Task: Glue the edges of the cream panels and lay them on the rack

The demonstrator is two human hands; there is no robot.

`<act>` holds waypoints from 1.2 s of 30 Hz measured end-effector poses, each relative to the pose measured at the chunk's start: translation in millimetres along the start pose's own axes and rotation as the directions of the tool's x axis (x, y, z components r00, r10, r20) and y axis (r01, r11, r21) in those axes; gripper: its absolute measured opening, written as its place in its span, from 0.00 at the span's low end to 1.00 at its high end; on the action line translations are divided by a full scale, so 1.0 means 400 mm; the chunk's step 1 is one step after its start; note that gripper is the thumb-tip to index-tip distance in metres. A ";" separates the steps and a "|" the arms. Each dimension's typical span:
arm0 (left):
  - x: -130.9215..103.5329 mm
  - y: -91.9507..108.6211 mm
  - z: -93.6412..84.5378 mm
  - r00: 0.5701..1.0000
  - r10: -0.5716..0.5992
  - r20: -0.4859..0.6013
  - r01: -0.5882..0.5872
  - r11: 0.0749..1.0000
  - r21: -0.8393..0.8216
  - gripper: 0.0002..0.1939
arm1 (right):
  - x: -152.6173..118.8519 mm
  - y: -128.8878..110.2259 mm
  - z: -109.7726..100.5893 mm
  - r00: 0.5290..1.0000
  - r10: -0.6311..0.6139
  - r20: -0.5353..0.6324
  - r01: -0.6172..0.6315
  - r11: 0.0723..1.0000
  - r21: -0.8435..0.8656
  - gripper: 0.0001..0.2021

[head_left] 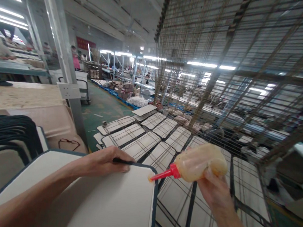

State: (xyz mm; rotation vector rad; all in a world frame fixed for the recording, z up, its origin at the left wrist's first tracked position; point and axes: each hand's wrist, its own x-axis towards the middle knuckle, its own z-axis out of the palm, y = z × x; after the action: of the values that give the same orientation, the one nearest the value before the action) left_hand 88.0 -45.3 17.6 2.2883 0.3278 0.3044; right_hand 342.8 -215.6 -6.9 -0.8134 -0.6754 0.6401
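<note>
At lower centre, the left hand (115,161) pinches the top edge of the pale panel (117,206), judged stiff, light and best held by its rim (154,209). Rightward, a red nozzle (166,173) meets the panel's upper-right corner; its bottle (203,161), probably soft, sits gripped in the right hand (215,186), fingers partly hidden. Writing: banner (85,43), upper left, illegible; bottle, no readable label.

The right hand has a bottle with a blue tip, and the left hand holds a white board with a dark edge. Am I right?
Not quite: the head view shows the bottle in the right hand has a red tip, not blue.
</note>
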 end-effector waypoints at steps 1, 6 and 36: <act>0.000 0.005 -0.006 0.999 0.004 0.049 -0.004 1.000 -0.016 0.17 | -0.006 0.002 -0.003 1.000 0.016 0.003 -0.016 1.000 0.005 0.25; -0.009 0.006 -0.026 0.993 -0.021 0.117 0.029 0.997 -0.069 0.16 | -0.018 0.004 -0.004 0.999 -0.029 -0.039 0.030 0.999 0.023 0.24; -0.056 -0.078 -0.070 0.988 -0.128 0.083 0.146 0.954 -0.263 0.17 | -0.075 0.022 0.015 0.957 0.123 0.262 -0.106 0.991 -0.080 0.28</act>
State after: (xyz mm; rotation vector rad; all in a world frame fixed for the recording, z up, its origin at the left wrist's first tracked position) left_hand 53.9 -12.9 10.4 1.9930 0.3859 0.1902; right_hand 317.4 -230.2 -19.6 -0.8386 -0.9022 0.8467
